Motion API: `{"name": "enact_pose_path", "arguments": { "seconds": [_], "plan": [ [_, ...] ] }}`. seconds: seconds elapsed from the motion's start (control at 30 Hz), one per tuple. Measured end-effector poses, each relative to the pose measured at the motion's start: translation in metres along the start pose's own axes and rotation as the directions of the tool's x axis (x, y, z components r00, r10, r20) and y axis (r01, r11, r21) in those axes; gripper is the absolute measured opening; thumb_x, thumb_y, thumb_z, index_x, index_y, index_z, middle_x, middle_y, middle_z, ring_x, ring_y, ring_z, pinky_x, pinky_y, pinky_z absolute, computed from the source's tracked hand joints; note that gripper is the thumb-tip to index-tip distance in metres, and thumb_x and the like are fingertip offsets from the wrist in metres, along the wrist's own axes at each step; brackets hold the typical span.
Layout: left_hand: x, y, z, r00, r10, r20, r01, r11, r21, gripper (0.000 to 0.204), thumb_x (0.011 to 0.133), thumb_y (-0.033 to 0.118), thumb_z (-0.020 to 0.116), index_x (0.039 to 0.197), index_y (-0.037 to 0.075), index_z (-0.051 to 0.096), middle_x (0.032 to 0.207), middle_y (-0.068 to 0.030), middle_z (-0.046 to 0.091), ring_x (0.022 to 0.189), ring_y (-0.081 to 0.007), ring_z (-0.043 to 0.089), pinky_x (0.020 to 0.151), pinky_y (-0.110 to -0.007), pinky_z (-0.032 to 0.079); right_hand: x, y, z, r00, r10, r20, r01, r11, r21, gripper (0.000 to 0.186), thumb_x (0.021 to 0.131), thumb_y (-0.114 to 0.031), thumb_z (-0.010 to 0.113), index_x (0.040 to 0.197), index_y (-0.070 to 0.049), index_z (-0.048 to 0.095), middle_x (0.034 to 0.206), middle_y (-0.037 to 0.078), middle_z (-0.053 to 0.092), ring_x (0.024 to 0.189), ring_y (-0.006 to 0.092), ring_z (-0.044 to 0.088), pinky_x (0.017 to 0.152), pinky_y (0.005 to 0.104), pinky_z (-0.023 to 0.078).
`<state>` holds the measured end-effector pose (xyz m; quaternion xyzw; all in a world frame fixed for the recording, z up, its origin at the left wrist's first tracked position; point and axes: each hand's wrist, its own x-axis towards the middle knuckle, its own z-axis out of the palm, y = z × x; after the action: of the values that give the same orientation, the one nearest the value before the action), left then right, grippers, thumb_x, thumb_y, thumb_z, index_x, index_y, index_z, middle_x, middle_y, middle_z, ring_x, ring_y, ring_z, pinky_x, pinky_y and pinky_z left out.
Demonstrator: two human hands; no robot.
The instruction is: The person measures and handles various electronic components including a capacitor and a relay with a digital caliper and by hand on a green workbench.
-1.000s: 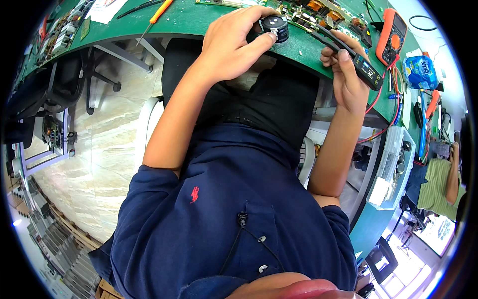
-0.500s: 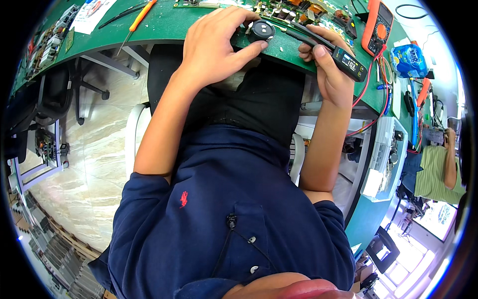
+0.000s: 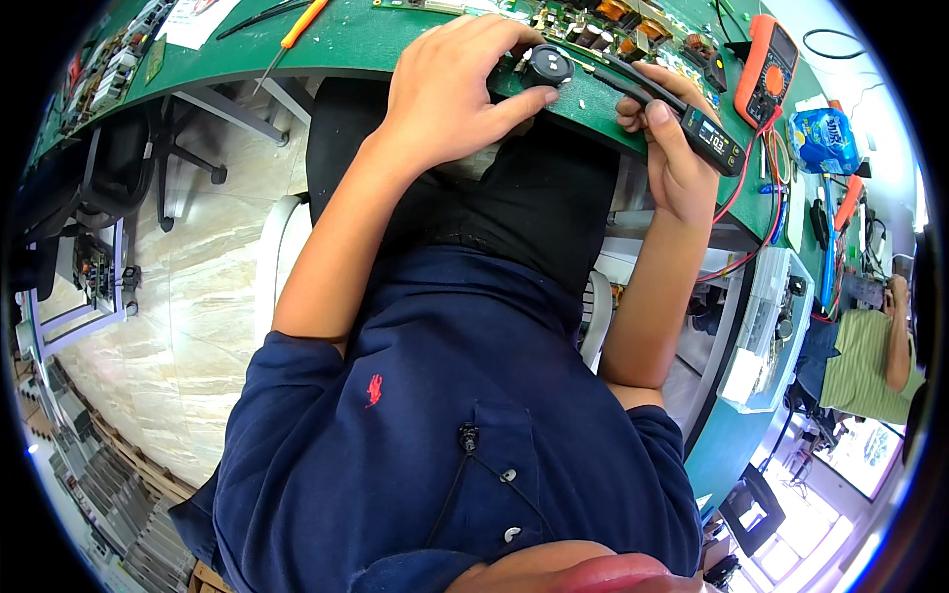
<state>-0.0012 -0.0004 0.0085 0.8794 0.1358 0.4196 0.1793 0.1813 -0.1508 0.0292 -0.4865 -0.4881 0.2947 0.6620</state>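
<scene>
My left hand (image 3: 450, 94) is curled round a small round black disc-shaped piece (image 3: 550, 64) at the bench's near edge, thumb and index finger at its sides. Small silvery bits show on the disc's top; what they are is too small to tell. In my right hand (image 3: 677, 128) is a black pair of tester tweezers (image 3: 712, 140) with a small lit screen. Its two prongs point left toward the disc, and the tips are close to it. Whether they touch it I cannot tell. Behind the disc lies a green circuit board (image 3: 613, 30) crowded with components.
On the green bench (image 3: 356, 44), an orange-handled screwdriver (image 3: 304, 22) lies at the left. An orange multimeter (image 3: 767, 74) with red leads and a blue packet (image 3: 823, 138) sit at the right. A clear plastic box (image 3: 766, 336) stands by my right arm. Another person (image 3: 870, 346) is far right.
The whole view has shifted slightly, so the bench and both hands appear a little further right and lower. Both hands keep the same hold.
</scene>
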Motion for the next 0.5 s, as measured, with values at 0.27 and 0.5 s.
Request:
{"name": "enact_pose_path", "arguments": {
  "seconds": [0.27,0.5],
  "plan": [
    [-0.0006,-0.0017,0.0018,1.000,0.018,-0.018,-0.018,1.000,0.023,0.039,0.074,0.031,0.076,0.103,0.009,0.062,0.091,-0.0056,0.063,0.079,-0.0250,0.060,0.069,-0.033,0.046,0.0010,-0.0010,-0.0006,0.999,0.002,0.036,-0.003,1.000,0.031,0.034,0.088,-0.012,0.067,0.115,0.007,0.060,0.087,0.014,0.068,0.078,0.0166,0.066,0.073,0.0262,0.053],
    [-0.0006,-0.0003,0.0010,1.000,0.011,-0.019,-0.011,1.000,0.014,0.038,0.074,0.031,0.076,0.101,0.009,0.062,0.089,-0.0058,0.063,0.079,-0.0255,0.059,0.068,-0.033,0.046,0.0012,-0.0012,0.0005,0.999,0.004,0.032,-0.004,1.000,0.006,0.033,0.087,-0.012,0.068,0.113,0.008,0.061,0.087,0.015,0.068,0.077,0.0173,0.066,0.072,0.0268,0.054]
  ]
}}
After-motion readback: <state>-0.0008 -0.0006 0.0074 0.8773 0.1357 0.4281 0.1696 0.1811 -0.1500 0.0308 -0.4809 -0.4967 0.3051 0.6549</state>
